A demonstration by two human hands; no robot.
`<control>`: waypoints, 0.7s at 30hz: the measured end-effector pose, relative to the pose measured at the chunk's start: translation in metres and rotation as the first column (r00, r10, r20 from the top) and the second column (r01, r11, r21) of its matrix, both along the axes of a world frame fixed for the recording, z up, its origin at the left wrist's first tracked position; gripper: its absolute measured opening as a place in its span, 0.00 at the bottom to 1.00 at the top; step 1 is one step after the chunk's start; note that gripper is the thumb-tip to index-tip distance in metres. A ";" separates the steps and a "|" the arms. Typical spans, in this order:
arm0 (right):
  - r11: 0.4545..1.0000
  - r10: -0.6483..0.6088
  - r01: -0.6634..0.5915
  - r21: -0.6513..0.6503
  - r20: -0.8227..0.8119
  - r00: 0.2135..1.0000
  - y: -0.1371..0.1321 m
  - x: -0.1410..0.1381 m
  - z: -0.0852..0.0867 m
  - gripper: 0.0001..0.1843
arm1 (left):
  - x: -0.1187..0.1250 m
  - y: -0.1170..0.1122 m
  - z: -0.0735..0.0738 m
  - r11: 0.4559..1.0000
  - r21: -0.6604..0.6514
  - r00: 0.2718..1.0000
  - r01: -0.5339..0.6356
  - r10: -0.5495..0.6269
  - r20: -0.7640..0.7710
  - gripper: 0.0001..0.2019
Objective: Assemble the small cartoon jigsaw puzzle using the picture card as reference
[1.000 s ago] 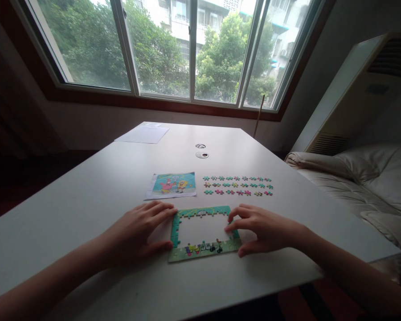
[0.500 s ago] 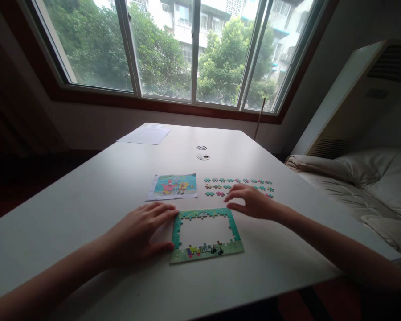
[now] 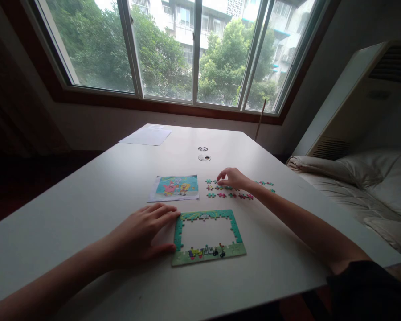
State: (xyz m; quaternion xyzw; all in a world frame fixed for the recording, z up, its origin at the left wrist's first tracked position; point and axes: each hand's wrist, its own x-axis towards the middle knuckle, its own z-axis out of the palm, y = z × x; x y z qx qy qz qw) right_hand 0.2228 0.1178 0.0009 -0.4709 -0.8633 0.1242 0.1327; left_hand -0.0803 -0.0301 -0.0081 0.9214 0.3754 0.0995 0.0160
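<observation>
A jigsaw puzzle border [image 3: 209, 257], teal above and green along its near side, lies flat on the white table around a bare middle. At its left edge rests my left hand [image 3: 141, 232], thumb and fingers spread, fingertips touching the upper and lower left border. My right hand [image 3: 235, 178] reaches over rows of loose puzzle pieces [image 3: 222, 195], hiding part of them. Its thumb and index finger close together at a small teal piece [image 3: 215, 181] in the farthest row. A printed reference picture [image 3: 176, 186] of cartoon figures lies left of the rows, beyond the border.
The white table [image 3: 87, 200] runs toward a large window. White paper sheets [image 3: 146, 136] lie at its far left corner. Two round inserts [image 3: 204, 158] sit in the tabletop beyond the pieces. A cushioned sofa [image 3: 347, 178] stands along the right side.
My right hand has moved forward and left, from above the border's far right corner to the farthest row of pieces. My left hand stays at the border's left edge.
</observation>
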 end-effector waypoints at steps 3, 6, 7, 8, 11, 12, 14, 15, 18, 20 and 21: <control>0.999 -0.035 0.034 -0.031 -0.022 0.999 0.004 0.001 -0.003 0.09 | 0.000 0.000 -0.001 1.000 -0.015 1.000 -0.005 0.005 0.002 0.28; 0.997 -0.061 0.057 -0.054 -0.075 0.995 0.006 0.003 -0.005 0.10 | 0.000 0.000 0.000 1.000 -0.026 1.000 -0.003 0.004 0.020 0.28; 0.996 -0.066 0.061 -0.057 -0.098 0.993 0.005 0.003 -0.004 0.09 | -0.001 0.000 0.000 1.000 -0.031 1.000 -0.005 0.006 0.025 0.28; 0.996 -0.072 0.065 -0.059 -0.121 0.990 0.003 0.004 -0.004 0.08 | -0.001 0.001 0.001 0.999 -0.038 0.999 -0.008 0.009 0.032 0.27; 0.996 -0.085 0.077 -0.054 -0.184 0.979 -0.008 0.007 0.000 0.08 | -0.002 0.005 0.003 0.996 -0.080 0.995 -0.036 0.042 0.086 0.22; 0.995 -0.082 0.068 -0.069 -0.226 0.971 -0.015 0.008 0.001 0.08 | -0.001 0.006 0.004 0.994 -0.102 0.992 -0.043 0.055 0.115 0.20; 0.989 -0.062 0.009 -0.147 -0.356 0.932 -0.031 0.008 0.004 0.10 | 0.004 0.010 0.008 0.987 -0.159 0.981 -0.035 0.064 0.183 0.15; 0.979 -0.052 -0.041 -0.200 -0.439 0.897 -0.040 0.007 0.004 0.10 | 0.008 0.012 0.011 0.981 -0.194 0.974 -0.021 0.064 0.219 0.13; 0.943 -0.048 -0.171 -0.284 -0.629 0.776 -0.068 0.000 0.002 0.11 | 0.027 0.015 0.023 0.950 -0.307 0.950 0.046 0.053 0.307 0.11; 0.931 -0.069 -0.208 -0.302 -0.701 0.710 -0.083 -0.006 0.000 0.12 | 0.041 0.017 0.030 0.951 -0.307 0.940 0.038 0.070 0.334 0.10; 0.925 -0.081 -0.218 -0.311 -0.722 0.687 -0.089 -0.009 -0.001 0.12 | 0.048 0.018 0.033 0.952 -0.305 0.931 0.019 0.094 0.352 0.10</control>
